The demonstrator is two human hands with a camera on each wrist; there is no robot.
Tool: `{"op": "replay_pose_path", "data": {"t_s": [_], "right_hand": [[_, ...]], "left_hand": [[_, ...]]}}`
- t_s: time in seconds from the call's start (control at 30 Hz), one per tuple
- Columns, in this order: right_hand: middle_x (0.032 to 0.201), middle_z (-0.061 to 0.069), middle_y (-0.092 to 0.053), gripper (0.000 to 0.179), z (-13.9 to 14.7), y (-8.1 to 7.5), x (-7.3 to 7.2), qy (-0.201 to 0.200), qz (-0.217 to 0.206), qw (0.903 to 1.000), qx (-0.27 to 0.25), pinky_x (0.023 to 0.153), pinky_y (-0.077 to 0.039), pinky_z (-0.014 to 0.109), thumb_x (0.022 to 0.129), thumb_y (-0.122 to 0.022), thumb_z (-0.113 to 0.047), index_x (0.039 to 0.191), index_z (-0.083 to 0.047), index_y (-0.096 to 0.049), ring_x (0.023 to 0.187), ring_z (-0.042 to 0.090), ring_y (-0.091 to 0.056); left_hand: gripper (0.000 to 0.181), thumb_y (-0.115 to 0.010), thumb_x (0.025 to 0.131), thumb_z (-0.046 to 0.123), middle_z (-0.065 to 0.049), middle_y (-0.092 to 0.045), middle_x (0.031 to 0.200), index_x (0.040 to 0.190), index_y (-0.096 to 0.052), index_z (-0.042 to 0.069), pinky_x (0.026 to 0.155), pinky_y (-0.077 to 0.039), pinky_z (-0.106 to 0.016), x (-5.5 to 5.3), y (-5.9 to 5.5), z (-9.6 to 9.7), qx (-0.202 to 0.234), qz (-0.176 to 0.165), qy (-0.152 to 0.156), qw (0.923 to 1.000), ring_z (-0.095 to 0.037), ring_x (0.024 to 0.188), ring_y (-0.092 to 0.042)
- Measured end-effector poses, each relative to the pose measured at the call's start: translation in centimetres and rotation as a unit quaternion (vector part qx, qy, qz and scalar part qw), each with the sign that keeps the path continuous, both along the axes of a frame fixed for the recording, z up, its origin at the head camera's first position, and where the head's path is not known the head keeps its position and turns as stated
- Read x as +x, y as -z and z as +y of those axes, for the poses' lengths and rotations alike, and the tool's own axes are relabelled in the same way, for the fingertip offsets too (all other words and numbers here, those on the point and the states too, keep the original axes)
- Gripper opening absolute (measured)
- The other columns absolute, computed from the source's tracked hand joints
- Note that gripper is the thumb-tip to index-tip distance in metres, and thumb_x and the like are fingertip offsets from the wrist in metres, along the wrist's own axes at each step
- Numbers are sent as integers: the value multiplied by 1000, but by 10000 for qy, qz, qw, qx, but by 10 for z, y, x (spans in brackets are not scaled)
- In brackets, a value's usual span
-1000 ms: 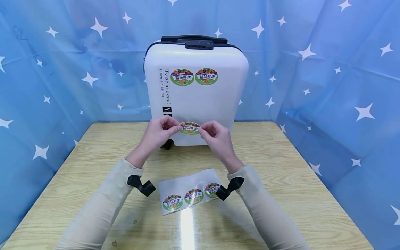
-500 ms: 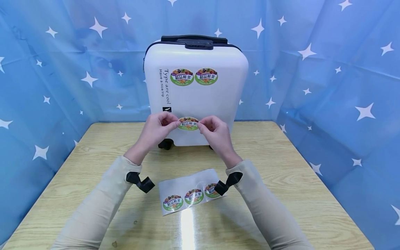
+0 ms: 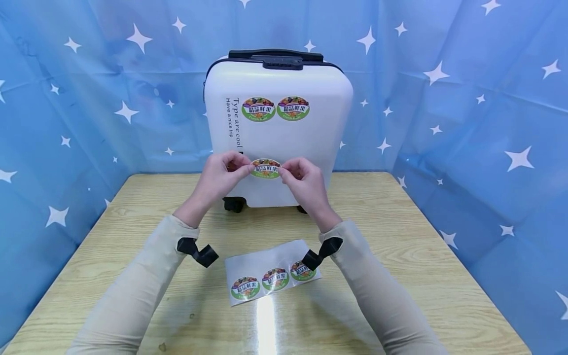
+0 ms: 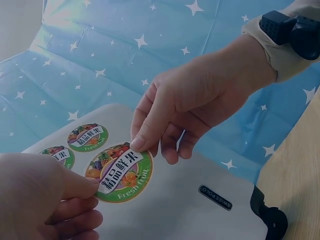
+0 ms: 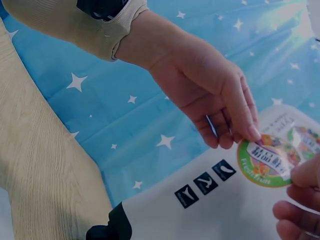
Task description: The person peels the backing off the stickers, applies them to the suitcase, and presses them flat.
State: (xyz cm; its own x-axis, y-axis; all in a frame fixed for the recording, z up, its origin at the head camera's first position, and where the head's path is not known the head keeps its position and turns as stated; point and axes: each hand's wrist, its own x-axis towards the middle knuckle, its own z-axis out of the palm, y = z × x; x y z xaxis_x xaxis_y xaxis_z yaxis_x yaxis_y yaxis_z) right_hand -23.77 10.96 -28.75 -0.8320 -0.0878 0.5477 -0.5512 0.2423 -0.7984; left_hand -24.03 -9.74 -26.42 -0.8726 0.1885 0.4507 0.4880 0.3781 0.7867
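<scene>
Your left hand (image 3: pixel 217 173) and right hand (image 3: pixel 307 183) pinch the oval sticker (image 3: pixel 266 168) at its left and right ends — long axis running left to right, neither hand nearer. It's at the near face of the white suitcase (image 3: pixel 284 140), low down, contact unclear — green-edged, with colourful fruit and a white lettered band.

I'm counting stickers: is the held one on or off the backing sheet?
Off: the left hand and right hand pinch the sticker, away from the backing sheet.
</scene>
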Motion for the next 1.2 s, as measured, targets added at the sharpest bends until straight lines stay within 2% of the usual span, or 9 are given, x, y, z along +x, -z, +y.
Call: {"op": "replay_pose_path", "data": {"t_s": [0.23,0.6,1.2], "right_hand": [[77,10,-61,15,-2,-4,-1,16,74,10000,38,57,-45,26,89,-64,-18,91,-3,-63,70,30,-57],[78,8,-62,18,-5,-11,-7,104,10,9999,50,60,-47,26,88,-66,-21,91,-4,-63,69,21,-58],[78,5,-62,16,-13,-26,-19,333,34,9994,51,61,-48,27,88,-65,-20,90,-5,-62,68,18,-58]], "left_hand": [[16,-68,86,19,-6,-64,81,88,-66,4,58,-42,-26,-4,-3,-1,-34,103,-82,9999,-19,69,-53],[17,-69,85,20,-7,-64,83,89,-67,4,58,-44,-26,-7,-11,0,-132,59,-294,9995,-20,70,-54],[16,-68,85,17,-11,-66,84,89,-68,1,59,-45,-22,-17,-25,3,-55,353,-647,9973,-19,70,-57]]}}
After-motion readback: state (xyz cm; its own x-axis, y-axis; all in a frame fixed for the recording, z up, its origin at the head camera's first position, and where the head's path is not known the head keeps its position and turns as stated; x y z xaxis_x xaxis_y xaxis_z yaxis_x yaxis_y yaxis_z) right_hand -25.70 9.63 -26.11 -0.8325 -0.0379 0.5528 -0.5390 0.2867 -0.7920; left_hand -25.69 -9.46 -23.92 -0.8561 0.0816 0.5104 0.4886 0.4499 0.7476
